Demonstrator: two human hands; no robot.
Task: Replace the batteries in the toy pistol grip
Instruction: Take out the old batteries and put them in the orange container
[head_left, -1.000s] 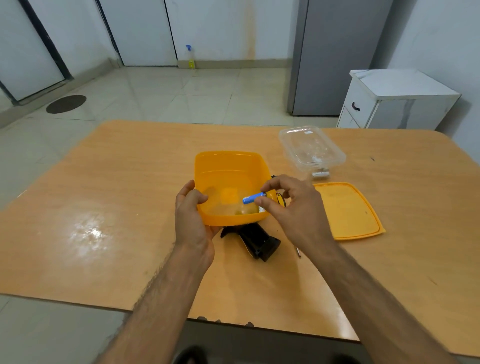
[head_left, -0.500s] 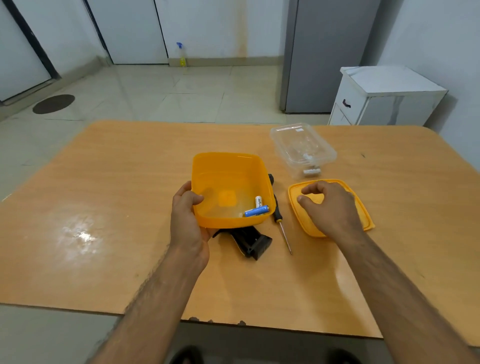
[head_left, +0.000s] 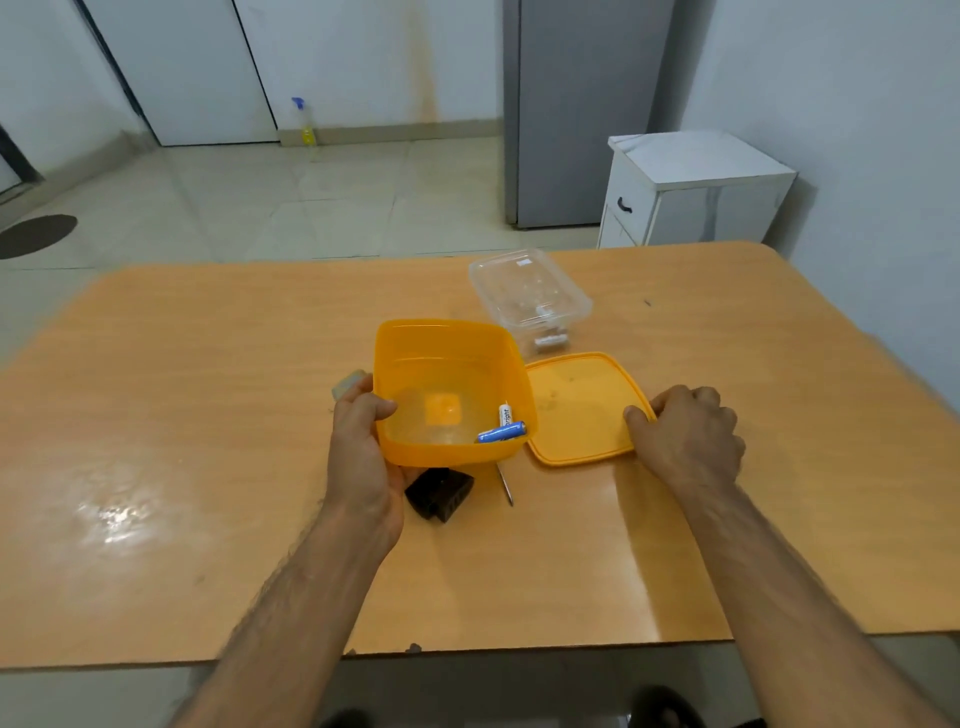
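My left hand (head_left: 363, 441) grips the left wall of the yellow box (head_left: 447, 353), thumb over the rim, holding it tilted above the table. Inside the box lie a blue battery (head_left: 503, 432) and a white battery (head_left: 504, 414). My right hand (head_left: 691, 441) pinches the right edge of the yellow lid (head_left: 576, 410), which lies beside the box. The black toy pistol grip (head_left: 440, 493) lies on the table under the box's near edge, partly hidden. A screwdriver (head_left: 505, 484) pokes out from beneath the box.
A clear plastic container (head_left: 530, 291) holding small white batteries stands behind the lid. A small pale object (head_left: 349, 383) sits behind my left hand. The wooden table (head_left: 208, 415) ends close to me. A white cabinet (head_left: 696, 187) and a grey fridge stand beyond.
My right hand dropped the blue battery into the yellow box, moved right to the lid, and now pinches its right edge. The lid has slid closer to the box.
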